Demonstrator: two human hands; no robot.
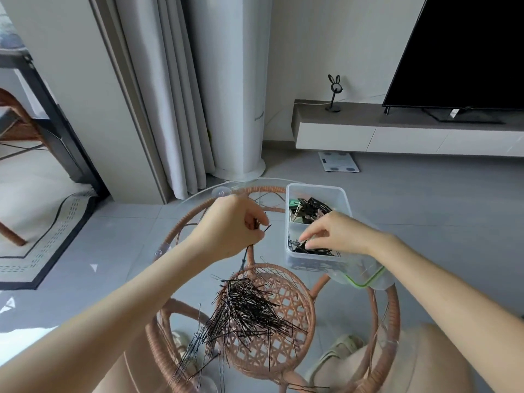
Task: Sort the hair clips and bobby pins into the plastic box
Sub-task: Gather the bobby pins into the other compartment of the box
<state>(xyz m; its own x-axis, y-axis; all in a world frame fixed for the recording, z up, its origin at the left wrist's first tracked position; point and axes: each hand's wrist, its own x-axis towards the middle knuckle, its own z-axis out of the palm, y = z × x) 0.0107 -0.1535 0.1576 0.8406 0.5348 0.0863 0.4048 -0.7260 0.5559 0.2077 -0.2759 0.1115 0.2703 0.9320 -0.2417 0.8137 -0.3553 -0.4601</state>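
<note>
A pile of black bobby pins [246, 310] lies on the glass top of a round rattan table [181, 222]. My left hand [229, 225] hovers above the table and grips a few bobby pins, whose ends stick out above and below the fist. A clear plastic box [344, 199] stands at the table's far right. Its far compartment holds hair clips [306, 211]; its near one holds bobby pins [309, 249]. My right hand [331, 232] reaches into the near compartment, fingertips pinching pins there.
The box's clear lid with a green seal [365, 279] lies under the box's near right corner. Beneath the glass are the woven rattan shelf [286, 304] and my slippered feet. A TV console [397, 131], a scale [338, 161] and curtains stand beyond.
</note>
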